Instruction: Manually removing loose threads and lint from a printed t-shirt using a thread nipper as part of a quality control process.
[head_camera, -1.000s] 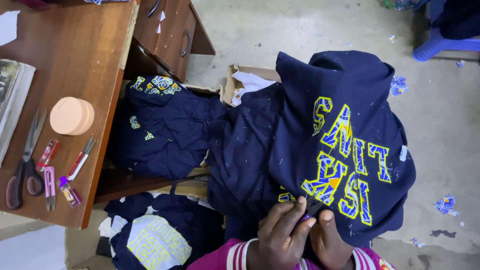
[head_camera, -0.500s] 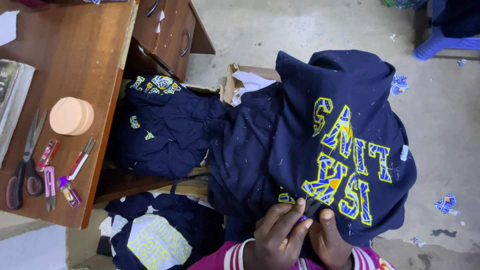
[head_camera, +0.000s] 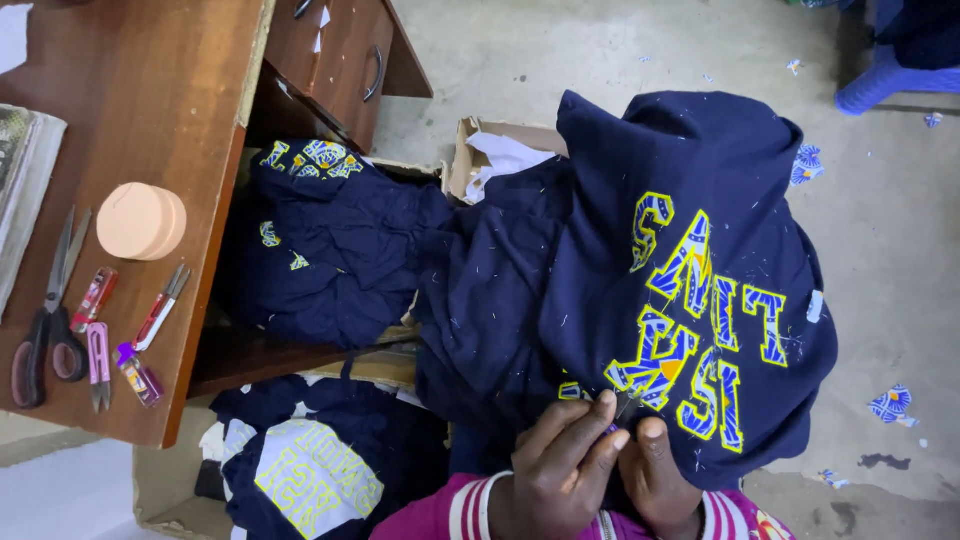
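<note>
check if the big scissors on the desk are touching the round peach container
Apart. The head view shows the scissors lying near the desk's left edge, with a strip of bare brown wood between their blades and the round peach container.

Navy garment (head_camera: 690, 210) with yellow-edged blue patterned letters, draped crumpled over the lap, speckled with thread bits; small tool (head_camera: 625, 405), mostly hidden, at the lettering's lower edge.

You look steeply down from your head, close over your hands at the bottom edge. The brown wooden desk (head_camera: 150, 120) fills your upper left, grey concrete floor (head_camera: 600, 50) beyond.
</note>
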